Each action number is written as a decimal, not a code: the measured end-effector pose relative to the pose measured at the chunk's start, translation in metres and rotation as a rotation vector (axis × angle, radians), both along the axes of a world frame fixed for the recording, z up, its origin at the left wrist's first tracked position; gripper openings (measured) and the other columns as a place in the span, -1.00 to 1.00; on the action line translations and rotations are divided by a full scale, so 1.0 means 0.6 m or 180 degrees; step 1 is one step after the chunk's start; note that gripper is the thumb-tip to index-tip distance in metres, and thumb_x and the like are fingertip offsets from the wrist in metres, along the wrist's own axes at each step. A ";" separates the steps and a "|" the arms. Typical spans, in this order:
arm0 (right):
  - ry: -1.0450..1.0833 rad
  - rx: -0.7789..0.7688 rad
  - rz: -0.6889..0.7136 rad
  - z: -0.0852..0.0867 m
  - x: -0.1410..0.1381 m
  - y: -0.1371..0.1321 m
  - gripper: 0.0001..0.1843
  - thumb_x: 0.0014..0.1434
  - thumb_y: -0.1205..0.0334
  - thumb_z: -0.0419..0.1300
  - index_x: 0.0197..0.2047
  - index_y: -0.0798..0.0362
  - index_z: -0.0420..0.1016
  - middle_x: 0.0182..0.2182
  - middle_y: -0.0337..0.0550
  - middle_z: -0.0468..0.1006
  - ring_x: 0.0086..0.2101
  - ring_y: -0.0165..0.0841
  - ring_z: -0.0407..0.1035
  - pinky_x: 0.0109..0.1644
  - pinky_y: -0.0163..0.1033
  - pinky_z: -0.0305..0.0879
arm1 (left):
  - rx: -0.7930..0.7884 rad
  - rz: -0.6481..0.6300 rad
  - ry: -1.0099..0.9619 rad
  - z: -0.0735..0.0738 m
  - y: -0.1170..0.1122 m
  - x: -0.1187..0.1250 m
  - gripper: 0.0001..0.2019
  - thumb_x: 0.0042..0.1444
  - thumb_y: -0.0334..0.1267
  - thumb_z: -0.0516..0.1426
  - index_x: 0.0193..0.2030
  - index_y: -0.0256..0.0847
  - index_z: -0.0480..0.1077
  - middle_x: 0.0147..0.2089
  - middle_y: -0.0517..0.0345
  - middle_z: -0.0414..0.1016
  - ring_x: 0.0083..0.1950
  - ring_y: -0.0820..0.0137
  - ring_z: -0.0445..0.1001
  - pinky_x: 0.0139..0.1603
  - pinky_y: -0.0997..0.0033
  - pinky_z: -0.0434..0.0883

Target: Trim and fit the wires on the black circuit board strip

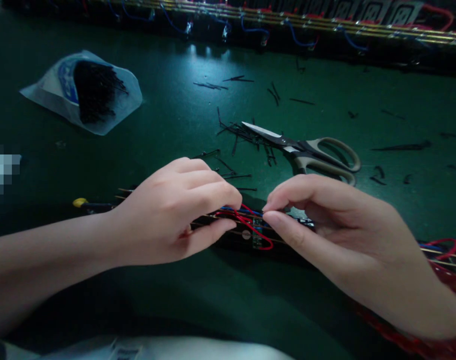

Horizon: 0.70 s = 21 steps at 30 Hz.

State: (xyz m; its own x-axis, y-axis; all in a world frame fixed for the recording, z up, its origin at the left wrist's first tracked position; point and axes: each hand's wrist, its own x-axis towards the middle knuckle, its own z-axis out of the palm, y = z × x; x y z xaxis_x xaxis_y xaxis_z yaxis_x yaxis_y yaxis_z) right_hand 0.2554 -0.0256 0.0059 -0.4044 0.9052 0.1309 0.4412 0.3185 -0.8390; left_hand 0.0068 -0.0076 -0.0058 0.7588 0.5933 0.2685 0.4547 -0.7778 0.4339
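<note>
By one strip [246, 236] and one pair of scissors [297, 148], left hand's [178, 207] grip is spread, right hand's [350, 235] pressed together.

No legible txt, bag label [67, 82] poss. lettered, blurred

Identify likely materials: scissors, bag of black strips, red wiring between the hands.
Scissors: blades look like polished metal, given the bright sheen; handles probably matte plastic.
Bag: likely thin plastic film, translucent and creased.
Red wiring: seemingly plastic-insulated, smooth, evenly coloured; core not visible.
</note>
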 end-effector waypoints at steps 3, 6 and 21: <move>0.0028 -0.0013 0.0006 -0.001 -0.002 -0.001 -0.91 0.29 0.30 0.31 -0.28 -0.07 0.54 -0.40 -0.24 0.62 -0.42 -0.36 0.49 -0.35 -0.28 0.51 | -0.0152 0.0084 0.0250 0.002 -0.004 -0.001 -0.86 0.30 -0.38 0.10 -0.04 -0.15 0.39 -0.08 0.13 0.62 -0.09 0.29 0.52 -0.03 0.23 0.36; 0.0106 -0.0026 0.0028 -0.001 -0.003 -0.001 -0.90 0.28 0.31 0.31 -0.28 -0.07 0.54 -0.41 -0.25 0.61 -0.43 -0.37 0.48 -0.36 -0.27 0.51 | -0.0274 0.0161 0.0362 0.003 -0.005 -0.001 -0.79 0.21 -0.40 0.08 -0.02 -0.16 0.38 -0.07 0.09 0.58 -0.08 0.26 0.49 -0.04 0.21 0.34; 0.0186 -0.0017 0.0022 0.001 -0.002 -0.006 -0.89 0.28 0.35 0.29 -0.27 -0.06 0.52 -0.40 -0.29 0.60 -0.41 -0.42 0.47 -0.39 -0.31 0.43 | -0.0949 0.0327 0.0115 0.010 0.011 -0.007 -0.85 0.18 -0.42 0.22 -0.15 -0.11 0.46 -0.26 0.32 0.57 -0.28 0.52 0.51 -0.39 0.60 0.35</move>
